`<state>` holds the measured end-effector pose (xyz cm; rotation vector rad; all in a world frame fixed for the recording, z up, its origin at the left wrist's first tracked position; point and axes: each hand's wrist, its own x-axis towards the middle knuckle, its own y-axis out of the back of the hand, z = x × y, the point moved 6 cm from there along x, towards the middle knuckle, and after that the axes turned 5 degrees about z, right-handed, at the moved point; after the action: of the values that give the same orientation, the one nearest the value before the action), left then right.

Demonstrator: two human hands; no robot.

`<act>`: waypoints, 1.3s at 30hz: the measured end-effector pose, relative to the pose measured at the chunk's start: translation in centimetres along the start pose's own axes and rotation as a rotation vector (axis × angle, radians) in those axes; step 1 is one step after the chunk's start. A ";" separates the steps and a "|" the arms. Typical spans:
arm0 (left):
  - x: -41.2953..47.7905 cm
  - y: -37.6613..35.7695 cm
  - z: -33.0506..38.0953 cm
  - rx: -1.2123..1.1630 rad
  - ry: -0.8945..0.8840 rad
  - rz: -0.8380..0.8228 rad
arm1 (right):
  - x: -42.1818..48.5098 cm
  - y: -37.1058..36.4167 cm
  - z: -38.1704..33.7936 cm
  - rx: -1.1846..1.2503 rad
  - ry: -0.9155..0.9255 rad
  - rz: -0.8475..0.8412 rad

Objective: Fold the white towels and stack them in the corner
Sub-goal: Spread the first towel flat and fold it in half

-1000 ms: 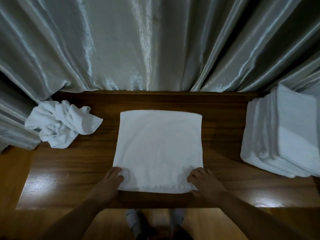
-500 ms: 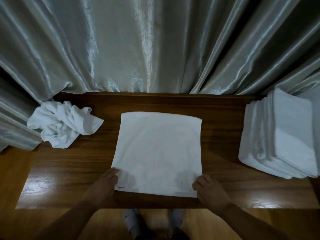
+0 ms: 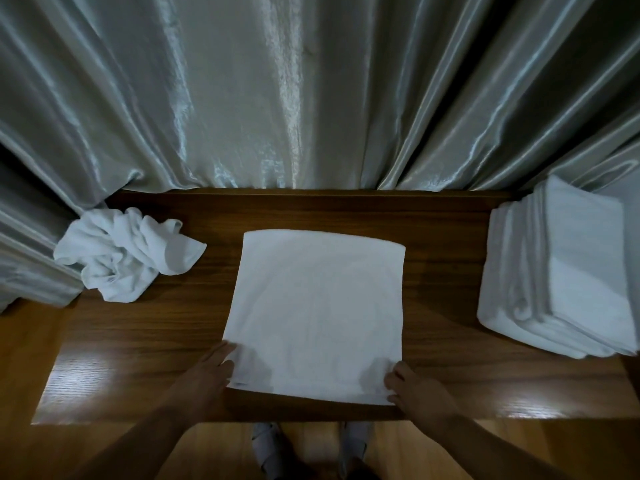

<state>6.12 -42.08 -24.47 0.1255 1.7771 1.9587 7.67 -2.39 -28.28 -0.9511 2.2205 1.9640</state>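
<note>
Scanning from the crumpled towel point(image 3: 128, 254) left of the flat towel point(image 3: 317, 317) mid-counter point(image 3: 443, 237): left hand point(image 3: 204, 372) and right hand point(image 3: 417, 393) press its near corners, fingers extended, nothing pinched. Soft, light cloth; best pinched at those corners. Folded stack point(image 3: 561, 271) waits right.

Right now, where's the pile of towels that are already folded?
The folded towel stack sits at the table's far right corner against the curtain, right of the flat towel.
</note>
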 end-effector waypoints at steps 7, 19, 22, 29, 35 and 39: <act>-0.8 -0.8 -0.5 -0.027 0.035 0.002 | -0.1 -0.1 -1.3 0.006 -0.163 0.034; -1.8 -2.1 -0.6 0.056 -0.035 -0.049 | -1.3 -0.8 -2.1 -0.046 0.060 -0.054; -1.7 -2.6 -1.3 0.065 -0.037 -0.058 | -1.5 -1.0 -1.6 0.003 0.068 -0.049; -1.0 -1.7 -0.6 0.105 -0.048 -0.130 | -1.2 0.4 -1.8 -0.120 0.075 0.007; -0.6 -2.5 -0.5 0.114 0.007 -0.161 | -1.1 -0.1 -1.1 -0.121 -0.047 0.058; -0.5 -2.7 0.0 0.116 0.020 -0.140 | -0.8 1.0 -1.0 -0.114 -0.117 0.119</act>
<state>7.40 -42.19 -26.93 0.0201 1.8602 1.7656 8.22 -2.93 -26.86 -0.7078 2.1692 2.1563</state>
